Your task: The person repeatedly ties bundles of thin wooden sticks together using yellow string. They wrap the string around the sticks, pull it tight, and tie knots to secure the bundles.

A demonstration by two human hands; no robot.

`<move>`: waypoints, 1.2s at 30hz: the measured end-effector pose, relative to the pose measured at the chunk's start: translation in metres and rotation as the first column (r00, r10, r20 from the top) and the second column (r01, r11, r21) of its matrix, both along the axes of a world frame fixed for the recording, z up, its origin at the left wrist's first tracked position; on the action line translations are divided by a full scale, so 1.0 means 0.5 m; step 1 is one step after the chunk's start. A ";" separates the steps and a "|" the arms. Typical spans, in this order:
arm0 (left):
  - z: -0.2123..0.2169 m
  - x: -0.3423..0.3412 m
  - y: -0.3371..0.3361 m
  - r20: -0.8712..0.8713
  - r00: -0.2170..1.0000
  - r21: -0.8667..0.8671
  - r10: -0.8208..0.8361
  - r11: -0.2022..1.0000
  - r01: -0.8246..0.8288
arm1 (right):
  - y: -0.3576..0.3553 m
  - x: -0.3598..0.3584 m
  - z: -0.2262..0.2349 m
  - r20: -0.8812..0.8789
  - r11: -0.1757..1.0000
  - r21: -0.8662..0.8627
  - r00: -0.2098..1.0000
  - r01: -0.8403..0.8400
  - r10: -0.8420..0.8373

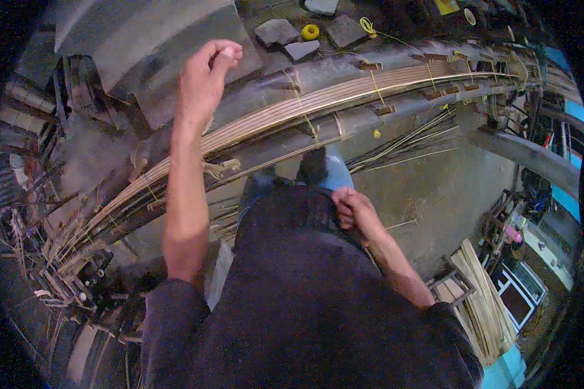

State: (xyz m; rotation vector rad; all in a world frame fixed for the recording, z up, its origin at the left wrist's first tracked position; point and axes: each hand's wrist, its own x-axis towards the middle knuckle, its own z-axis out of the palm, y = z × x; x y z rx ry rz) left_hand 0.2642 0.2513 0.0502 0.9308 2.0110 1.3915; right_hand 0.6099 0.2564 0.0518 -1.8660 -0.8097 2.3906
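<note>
My left hand (204, 78) is raised above a long bundle of thin bamboo strips (285, 110), its thumb and fingers pinched together; whether anything thin is between them I cannot tell. The strips lie side by side along a curved grey pipe frame (344, 65), tied down with yellow cord (374, 84) at several places. My right hand (355, 211) rests low at my waist against my dark shirt (305, 292), fingers curled closed, apart from the strips.
A yellow spool (310, 31) and grey stone blocks (277, 30) lie beyond the frame. Loose strips (409, 139) are on the concrete floor. Flat wooden slats (483, 301) are stacked at the lower right. Splintered offcuts (58, 259) pile at the left.
</note>
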 end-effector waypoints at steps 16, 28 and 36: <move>-0.122 0.241 -0.095 -0.630 0.759 -0.075 -0.166 0.985 0.153 | 0.056 -0.133 -0.053 -0.031 0.984 0.069 0.985 -0.166 0.168; -0.149 0.285 -0.059 -0.588 0.805 -0.176 -0.080 0.984 -0.031 | 0.126 -0.083 0.125 0.409 -0.195 0.783 0.253 -0.591 0.877; -0.115 0.261 -0.053 -0.628 0.778 -0.162 -0.003 0.979 -0.127 | 0.183 -0.557 0.209 0.581 -0.578 0.814 0.102 -0.057 0.807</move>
